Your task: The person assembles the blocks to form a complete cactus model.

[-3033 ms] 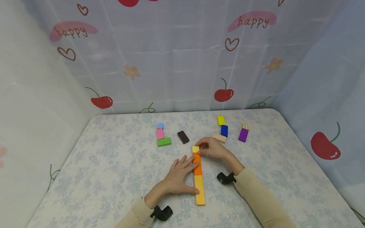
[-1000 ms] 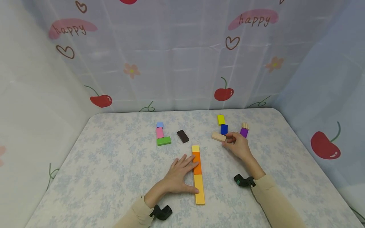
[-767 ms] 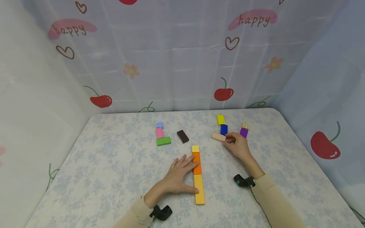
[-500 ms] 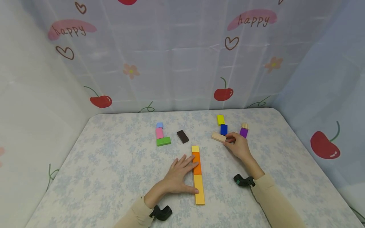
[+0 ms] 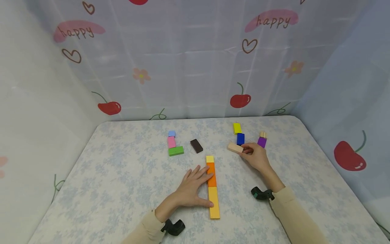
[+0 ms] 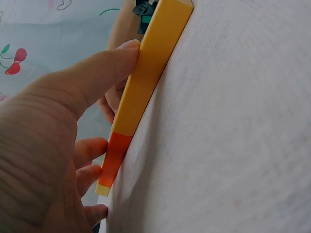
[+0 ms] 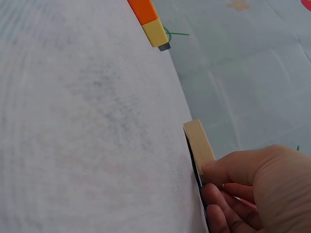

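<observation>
Three wooden blocks stand end to end in a line: a long yellow block, an orange block and a small pale yellow block at the far end. My left hand lies along their left side, fingers spread. Its thumb touches the yellow block, as the left wrist view shows, and fingertips touch the orange one. Farther right, my right hand pinches the right end of a beige wooden block. In the right wrist view, the thumb presses on that block, with the other fingers curled below.
A blue block and a bright yellow block lie behind the beige one. A purple block is partly hidden behind my right hand. Dark brown, green, pink and light blue blocks lie farther left.
From the pale yellow block, where it was three seconds ago, my right hand has moved right to the beige block. It has stayed there for the last second. The left hand has not moved.
</observation>
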